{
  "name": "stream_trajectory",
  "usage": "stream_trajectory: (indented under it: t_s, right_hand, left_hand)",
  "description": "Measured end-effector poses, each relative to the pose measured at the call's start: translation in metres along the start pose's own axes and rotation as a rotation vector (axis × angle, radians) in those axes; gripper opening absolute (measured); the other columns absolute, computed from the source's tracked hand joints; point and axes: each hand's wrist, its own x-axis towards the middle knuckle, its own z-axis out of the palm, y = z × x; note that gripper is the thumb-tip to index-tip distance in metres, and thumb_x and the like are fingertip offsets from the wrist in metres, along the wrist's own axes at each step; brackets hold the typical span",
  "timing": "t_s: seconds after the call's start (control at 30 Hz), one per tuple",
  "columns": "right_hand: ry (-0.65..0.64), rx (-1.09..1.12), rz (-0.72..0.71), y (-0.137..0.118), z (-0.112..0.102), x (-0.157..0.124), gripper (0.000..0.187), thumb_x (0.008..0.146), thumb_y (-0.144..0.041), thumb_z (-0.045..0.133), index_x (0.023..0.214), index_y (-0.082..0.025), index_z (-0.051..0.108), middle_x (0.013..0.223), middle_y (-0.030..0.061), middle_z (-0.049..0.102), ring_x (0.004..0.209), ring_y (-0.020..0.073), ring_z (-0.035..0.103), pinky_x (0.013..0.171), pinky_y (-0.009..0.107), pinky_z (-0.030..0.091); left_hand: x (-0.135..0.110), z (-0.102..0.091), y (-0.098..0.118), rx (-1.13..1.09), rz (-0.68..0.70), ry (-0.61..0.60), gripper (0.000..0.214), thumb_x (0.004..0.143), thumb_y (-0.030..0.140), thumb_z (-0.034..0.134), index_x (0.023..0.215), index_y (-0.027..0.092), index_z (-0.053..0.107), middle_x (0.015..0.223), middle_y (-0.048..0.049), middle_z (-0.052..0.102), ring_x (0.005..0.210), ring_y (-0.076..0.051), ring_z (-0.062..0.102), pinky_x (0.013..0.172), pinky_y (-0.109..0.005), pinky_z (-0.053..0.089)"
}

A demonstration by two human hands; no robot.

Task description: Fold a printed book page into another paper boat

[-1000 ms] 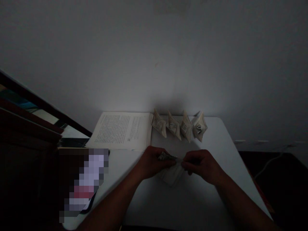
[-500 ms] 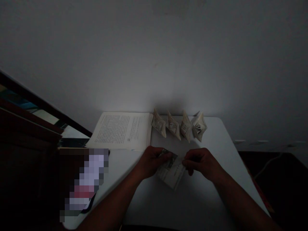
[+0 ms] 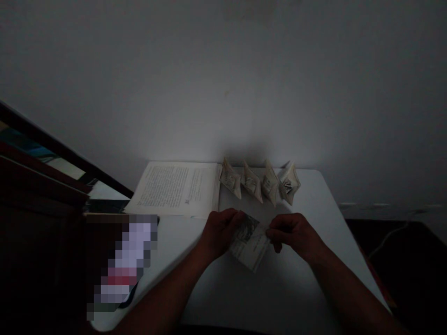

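The folded sheet (image 3: 249, 244) sits low over the white surface (image 3: 279, 293), pinched between your two hands. Your left hand (image 3: 218, 232) has its fingers clamped on the sheet's upper left corner, and your right hand (image 3: 296, 235) nips its right edge. Beyond them, four folded paper shapes (image 3: 260, 184) stand in a row beside an open book (image 3: 178, 188), close against the wall (image 3: 223, 93).
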Motion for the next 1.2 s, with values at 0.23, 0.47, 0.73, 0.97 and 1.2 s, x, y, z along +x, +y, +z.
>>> stream_trajectory:
  t_s: [0.23,0.47,0.73,0.97,1.2]
  right_hand:
    - [-0.012,-0.022,0.000,0.003,0.000,0.001,0.018,0.067,-0.029,0.073,0.061,-0.014,0.064,0.049,-0.0020,0.060,0.041,0.0090,0.055,0.040,0.020,0.044]
    - [-0.003,-0.017,0.007,0.009,0.000,0.003,0.019,0.066,-0.030,0.073,0.062,-0.014,0.065,0.050,-0.0016,0.060,0.039,0.0093,0.055,0.038,0.020,0.044]
    - [-0.029,0.103,0.015,0.012,0.000,0.003,0.015,0.066,-0.026,0.074,0.062,-0.014,0.066,0.051,-0.0015,0.061,0.039,0.0096,0.054,0.038,0.021,0.045]
    - [-0.036,0.103,0.020,0.012,-0.001,0.002,0.016,0.066,-0.025,0.074,0.059,-0.014,0.065,0.048,-0.0019,0.060,0.038,0.0090,0.054,0.037,0.019,0.044]
    - [-0.038,0.122,0.020,0.012,-0.001,0.003,0.016,0.065,-0.025,0.075,0.059,-0.014,0.065,0.048,-0.0020,0.061,0.038,0.0098,0.055,0.037,0.020,0.045]
  left_hand:
    - [0.000,0.000,0.002,0.139,0.045,-0.037,0.034,0.090,0.035,0.038,0.066,0.016,0.052,0.054,0.0043,0.045,0.052,-0.009,0.047,0.051,-0.020,0.031]
    - [-0.001,0.001,0.001,0.235,0.075,-0.015,0.032,0.090,0.033,0.036,0.068,0.017,0.052,0.053,0.0042,0.044,0.049,-0.009,0.047,0.051,-0.021,0.030]
    - [-0.002,0.006,-0.002,-0.103,-0.006,0.045,0.040,0.086,0.041,0.045,0.055,0.016,0.042,0.051,0.0059,0.033,0.049,-0.007,0.034,0.047,-0.020,0.026]
    - [0.002,0.008,-0.011,-0.077,-0.026,0.031,0.043,0.087,0.044,0.041,0.054,0.017,0.032,0.052,0.0062,0.025,0.050,-0.008,0.029,0.048,-0.021,0.022]
    - [-0.001,0.009,-0.006,-0.328,-0.090,0.006,0.045,0.085,0.049,0.042,0.054,0.018,0.030,0.053,0.0058,0.023,0.049,-0.008,0.025,0.047,-0.022,0.021]
